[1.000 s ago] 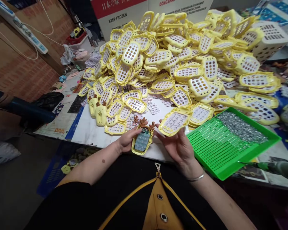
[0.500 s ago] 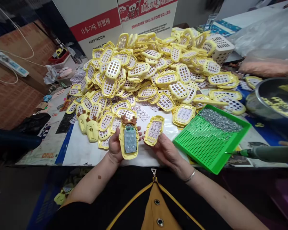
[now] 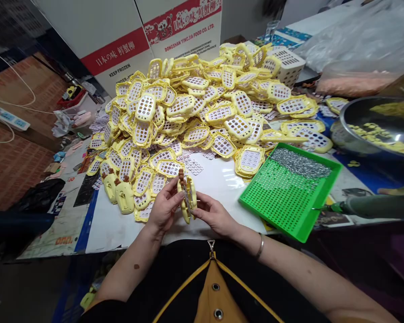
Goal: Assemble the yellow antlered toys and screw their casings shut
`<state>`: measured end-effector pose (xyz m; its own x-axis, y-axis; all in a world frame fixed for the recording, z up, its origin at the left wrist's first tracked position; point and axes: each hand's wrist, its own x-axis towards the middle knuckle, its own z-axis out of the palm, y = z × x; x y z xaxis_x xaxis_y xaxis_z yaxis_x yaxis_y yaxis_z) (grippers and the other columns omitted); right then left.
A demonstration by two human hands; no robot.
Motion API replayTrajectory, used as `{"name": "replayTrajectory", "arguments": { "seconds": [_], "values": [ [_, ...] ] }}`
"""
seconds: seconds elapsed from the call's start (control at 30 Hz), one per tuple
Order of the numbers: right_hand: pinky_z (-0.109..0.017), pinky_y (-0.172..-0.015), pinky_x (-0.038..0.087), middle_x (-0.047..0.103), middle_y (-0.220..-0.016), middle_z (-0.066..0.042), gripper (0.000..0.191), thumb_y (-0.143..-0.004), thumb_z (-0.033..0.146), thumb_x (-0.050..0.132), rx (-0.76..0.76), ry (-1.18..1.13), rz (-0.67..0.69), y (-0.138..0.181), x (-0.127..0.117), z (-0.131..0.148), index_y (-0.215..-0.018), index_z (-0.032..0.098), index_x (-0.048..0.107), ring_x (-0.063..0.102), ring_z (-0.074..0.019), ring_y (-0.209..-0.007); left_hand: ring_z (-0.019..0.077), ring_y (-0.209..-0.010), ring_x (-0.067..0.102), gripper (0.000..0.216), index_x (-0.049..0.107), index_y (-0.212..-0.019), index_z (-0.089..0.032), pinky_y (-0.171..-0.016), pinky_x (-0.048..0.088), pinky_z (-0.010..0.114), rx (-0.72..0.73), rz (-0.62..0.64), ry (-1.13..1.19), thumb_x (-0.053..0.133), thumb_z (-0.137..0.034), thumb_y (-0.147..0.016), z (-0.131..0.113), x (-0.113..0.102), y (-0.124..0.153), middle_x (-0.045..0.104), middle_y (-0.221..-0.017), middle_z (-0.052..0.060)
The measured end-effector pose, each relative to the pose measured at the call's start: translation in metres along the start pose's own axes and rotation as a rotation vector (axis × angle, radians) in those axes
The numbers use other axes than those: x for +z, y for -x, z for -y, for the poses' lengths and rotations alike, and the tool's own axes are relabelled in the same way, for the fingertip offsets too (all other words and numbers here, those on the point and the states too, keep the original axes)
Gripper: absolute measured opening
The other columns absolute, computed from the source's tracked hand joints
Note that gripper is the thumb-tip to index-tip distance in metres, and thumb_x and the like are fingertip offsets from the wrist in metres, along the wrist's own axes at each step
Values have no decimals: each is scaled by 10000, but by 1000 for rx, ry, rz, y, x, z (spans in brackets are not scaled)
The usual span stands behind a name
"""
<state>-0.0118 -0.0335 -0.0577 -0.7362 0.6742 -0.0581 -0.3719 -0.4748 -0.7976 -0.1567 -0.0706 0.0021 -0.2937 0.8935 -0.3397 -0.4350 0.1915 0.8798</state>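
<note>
My left hand [image 3: 163,207] and my right hand [image 3: 212,215] press two yellow toy phone shells [image 3: 187,197] together edge-on, just above the white table sheet [image 3: 218,184]. The piece has small brown antlers at its top. Each hand's fingers are closed round one side of it. Behind it rises a big pile of yellow keypad covers [image 3: 202,103] with rows of oval holes. A few finished yellow pieces with brown antlers [image 3: 121,193] stand to the left of my left hand.
A green perforated tray [image 3: 283,202] with small silver screws [image 3: 299,163] lies to the right. A power screwdriver [image 3: 366,206] lies beyond it, a metal bowl [image 3: 373,125] of yellow parts further back. Cardboard boxes [image 3: 148,45] stand behind the pile.
My right hand brought the holed cover over to the shell with the circuit board in my left hand. The two halves are now closed together and turned edge-on. The camera view shifted left.
</note>
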Motion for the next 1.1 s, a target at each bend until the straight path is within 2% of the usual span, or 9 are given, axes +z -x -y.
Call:
{"name": "replayTrajectory", "arguments": {
  "seconds": [0.2,0.33,0.43,0.57,0.8,0.93,1.1],
  "values": [
    [-387,-908,519,668,-1119,-49,602,-694,393,752,-3,128,-45,2,-2,-1,-1249,251,563,645,-201,-994,223,-1199,542,603,585,-1215,-261,-972,433,307,11,10,55,784,-167,-653,2,7,1,614,-1265,41],
    [-432,-956,484,617,-1142,-79,641,-647,443,774,-60,420,-190,3,-3,0,-1225,234,591,612,-240,-1026,244,-1177,550,579,582,-1217,-248,-969,442,348,-16,93,211,767,-319,-674,17,2,-2,620,-1245,54],
    [-458,-935,483,612,-1068,-84,621,-655,496,752,-56,638,-221,5,-2,4,-1198,228,616,600,-256,-992,276,-1229,503,576,612,-1168,-211,-1004,419,383,-52,116,297,746,-461,-666,30,-3,-3,633,-1219,78],
    [-452,-917,481,605,-1030,-84,666,-645,512,754,-53,779,-243,8,1,9,-1227,228,600,591,-263,-985,287,-1296,435,657,601,-1198,-214,-1027,395,379,-57,178,324,782,-460,-616,38,-6,-2,585,-1303,82],
    [-439,-901,485,613,-1008,-76,663,-650,535,749,-80,811,-235,9,2,11,-1232,254,602,582,-244,-961,267,-1268,473,714,570,-1250,-250,-1015,407,364,5,180,308,799,-471,-611,35,-4,0,575,-1321,76],
    [-450,-932,480,609,-1047,-80,696,-630,534,765,-63,695,-212,8,-1,6,-1236,237,598,589,-243,-988,231,-1226,510,720,568,-1260,-269,-970,438,307,22,191,274,815,-444,-606,33,-4,2,557,-1347,58],
    [-442,-949,482,605,-1080,-76,697,-630,499,780,-83,660,-218,10,1,4,-1252,253,583,595,-236,-1005,261,-1297,450,747,555,-1274,-272,-1027,400,340,25,215,310,830,-412,-594,32,-7,5,530,-1385,67]
  ]
}}
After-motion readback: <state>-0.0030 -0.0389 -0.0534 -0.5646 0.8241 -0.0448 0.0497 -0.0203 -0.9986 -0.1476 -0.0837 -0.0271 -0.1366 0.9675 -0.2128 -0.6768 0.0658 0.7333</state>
